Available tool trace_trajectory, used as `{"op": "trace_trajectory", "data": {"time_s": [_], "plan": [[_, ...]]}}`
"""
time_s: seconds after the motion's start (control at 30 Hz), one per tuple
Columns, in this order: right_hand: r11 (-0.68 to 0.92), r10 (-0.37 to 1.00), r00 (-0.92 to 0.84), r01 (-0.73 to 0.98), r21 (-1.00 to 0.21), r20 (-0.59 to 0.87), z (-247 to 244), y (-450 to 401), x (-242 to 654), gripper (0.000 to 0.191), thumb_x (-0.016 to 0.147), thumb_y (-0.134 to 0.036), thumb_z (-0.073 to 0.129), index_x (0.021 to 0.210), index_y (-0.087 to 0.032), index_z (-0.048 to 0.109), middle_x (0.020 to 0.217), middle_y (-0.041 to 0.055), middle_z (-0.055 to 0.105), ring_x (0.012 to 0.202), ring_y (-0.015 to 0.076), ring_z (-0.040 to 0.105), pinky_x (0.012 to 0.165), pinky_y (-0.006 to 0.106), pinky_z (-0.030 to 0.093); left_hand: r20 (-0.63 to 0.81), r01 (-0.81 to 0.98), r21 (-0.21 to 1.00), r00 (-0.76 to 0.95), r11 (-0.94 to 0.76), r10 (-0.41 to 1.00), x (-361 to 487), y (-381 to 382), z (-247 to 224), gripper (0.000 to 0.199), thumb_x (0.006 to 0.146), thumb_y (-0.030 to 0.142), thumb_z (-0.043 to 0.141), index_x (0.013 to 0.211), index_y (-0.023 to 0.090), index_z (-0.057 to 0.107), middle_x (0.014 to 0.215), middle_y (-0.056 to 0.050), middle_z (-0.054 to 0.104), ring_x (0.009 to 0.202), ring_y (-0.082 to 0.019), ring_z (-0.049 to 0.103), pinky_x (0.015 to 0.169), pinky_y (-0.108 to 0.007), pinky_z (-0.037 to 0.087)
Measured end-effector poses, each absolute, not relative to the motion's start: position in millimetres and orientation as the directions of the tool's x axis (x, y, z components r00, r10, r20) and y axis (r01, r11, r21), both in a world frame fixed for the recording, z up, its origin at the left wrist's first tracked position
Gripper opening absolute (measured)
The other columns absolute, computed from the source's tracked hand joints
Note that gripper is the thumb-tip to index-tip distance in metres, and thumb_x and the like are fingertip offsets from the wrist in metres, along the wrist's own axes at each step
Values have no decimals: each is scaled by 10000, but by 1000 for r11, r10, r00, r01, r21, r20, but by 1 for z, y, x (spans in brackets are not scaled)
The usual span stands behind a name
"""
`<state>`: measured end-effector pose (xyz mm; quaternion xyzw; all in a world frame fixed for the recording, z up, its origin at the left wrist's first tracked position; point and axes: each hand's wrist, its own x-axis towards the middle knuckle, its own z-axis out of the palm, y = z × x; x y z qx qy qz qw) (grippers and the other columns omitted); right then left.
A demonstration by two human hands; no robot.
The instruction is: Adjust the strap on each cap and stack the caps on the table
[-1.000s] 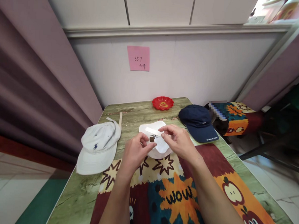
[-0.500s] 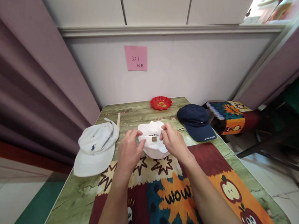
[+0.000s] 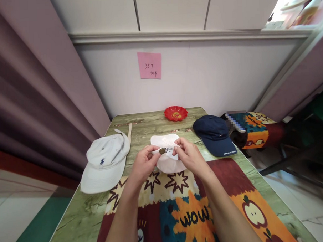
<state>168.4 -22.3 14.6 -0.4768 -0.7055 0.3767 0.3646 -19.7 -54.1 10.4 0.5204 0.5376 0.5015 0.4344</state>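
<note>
A white cap [image 3: 170, 166] lies on the table with its back strap toward me. My left hand [image 3: 146, 162] pinches the strap's left part, close to a small brass-coloured buckle [image 3: 162, 151]. On the other side, my right hand [image 3: 188, 153] has thumb and forefinger closed on the strap's right part. Black lettering on the cap shows between the two hands. To the left sits a pale grey cap [image 3: 105, 157] with a small dark emblem, its back strap undone. A navy cap [image 3: 214, 134] rests to the right, brim facing me.
A red scalloped dish [image 3: 175, 113] stands at the table's far edge. A colourful printed mat [image 3: 222, 175] covers the near part of the green wood-patterned table [image 3: 74, 217]. A pink note [image 3: 149, 65] is on the wall behind. Purple curtains [image 3: 41, 69] hang at left.
The buckle has shifted left and tilted, with my left fingers now right beside it. A gap with black lettering shows between buckle and right hand. The view has shifted slightly.
</note>
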Motion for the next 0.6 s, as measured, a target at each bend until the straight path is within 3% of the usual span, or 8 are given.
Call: {"op": "trace_trajectory", "data": {"time_s": [0.13,0.33,0.5,0.6], "plan": [[289,936,-305,380,-878,176,17,-24,167,200,914,-290,503,757,-217,605,681,-25,645,593,128,536,598,235,359,-34,124,992,-35,38,999,-26,-55,14,308,737,439,730,836,152,672,527,53,483,448,-77,390,416,-191,308],[293,938,-284,343,-892,198,10,-25,156,201,884,-353,588,781,-205,675,706,-19,658,637,128,537,612,234,355,35,124,992,-62,-27,997,-20,-55,13,257,746,402,734,818,167,657,529,65,477,445,-69,384,428,-189,308],[284,929,-310,241,-928,204,6,-22,157,242,879,-361,594,727,-186,666,675,-18,643,628,122,528,600,226,365,125,146,984,-184,-98,975,-2,-54,3,240,777,336,715,941,192,615,557,70,497,463,-93,472,447,-190,367],[261,938,-283,191,-946,201,6,-21,158,224,863,-357,608,742,-178,667,694,-10,660,641,127,549,605,225,384,209,130,976,-311,-177,927,13,-55,-1,243,786,277,697,968,213,549,750,31,576,560,-105,566,513,-206,474]]}}
